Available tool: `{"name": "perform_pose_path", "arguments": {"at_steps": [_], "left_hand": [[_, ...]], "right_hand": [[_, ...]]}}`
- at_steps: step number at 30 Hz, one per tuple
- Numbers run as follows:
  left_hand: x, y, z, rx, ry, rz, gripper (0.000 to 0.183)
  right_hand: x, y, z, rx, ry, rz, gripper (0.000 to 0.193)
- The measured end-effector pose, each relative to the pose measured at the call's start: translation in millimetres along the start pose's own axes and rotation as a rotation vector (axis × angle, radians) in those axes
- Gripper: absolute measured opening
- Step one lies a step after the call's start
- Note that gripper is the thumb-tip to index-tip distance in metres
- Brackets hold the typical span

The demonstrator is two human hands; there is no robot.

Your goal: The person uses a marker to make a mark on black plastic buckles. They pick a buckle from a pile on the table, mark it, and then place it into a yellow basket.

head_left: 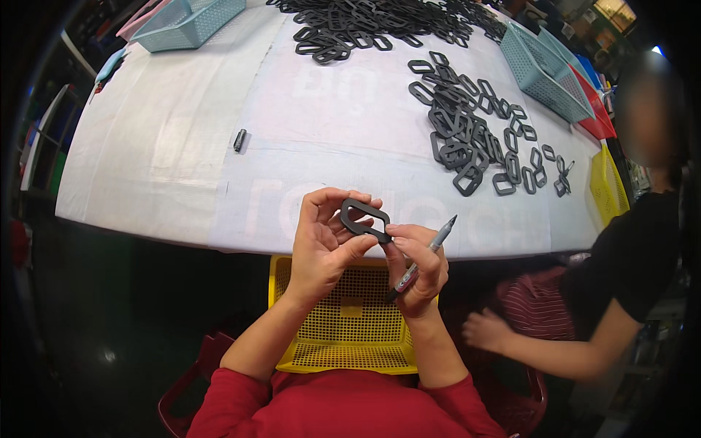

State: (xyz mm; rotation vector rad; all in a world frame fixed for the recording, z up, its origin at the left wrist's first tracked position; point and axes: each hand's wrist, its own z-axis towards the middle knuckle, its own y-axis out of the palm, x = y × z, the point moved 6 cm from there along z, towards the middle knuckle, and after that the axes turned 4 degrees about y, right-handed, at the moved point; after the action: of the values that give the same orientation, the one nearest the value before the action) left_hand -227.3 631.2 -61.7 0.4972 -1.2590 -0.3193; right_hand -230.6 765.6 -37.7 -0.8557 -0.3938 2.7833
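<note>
Between both hands, just above the table's near edge, is a black oblong ring (pixel 346 219) with an open middle. My left hand (pixel 320 237) grips its left side, thumb below and fingers above. The thumb and fingertips of my right hand (pixel 418 270) pinch its right end. A grey marker pen (pixel 432 252) also lies in my right hand, its dark tip uncovered and pointing up to the right. Below the hands, on my lap, rests a yellow mesh basket (pixel 343 332); I see nothing lying in it.
Loose black rings (pixel 467 131) lie piled at the right, with a larger heap (pixel 365 22) at the far edge. A black pen cap (pixel 240 140) lies left of centre. Blue baskets (pixel 540 69) stand far right. A person (pixel 606 292) sits close on my right.
</note>
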Motion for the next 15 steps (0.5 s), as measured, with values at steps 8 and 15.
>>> {"name": "perform_pose_path", "arguments": {"at_steps": [8,15], "left_hand": [[-2.1,-7.1,5.0,-0.065,-0.128,-0.013,0.068],[7.2,-2.4,5.9,-0.337,-0.108,-0.061,0.063]], "right_hand": [[42.1,6.1,-8.3,0.041,1.149,0.807,0.03],[35.3,21.0,-11.6,-0.197,1.294,1.063,0.027]]}}
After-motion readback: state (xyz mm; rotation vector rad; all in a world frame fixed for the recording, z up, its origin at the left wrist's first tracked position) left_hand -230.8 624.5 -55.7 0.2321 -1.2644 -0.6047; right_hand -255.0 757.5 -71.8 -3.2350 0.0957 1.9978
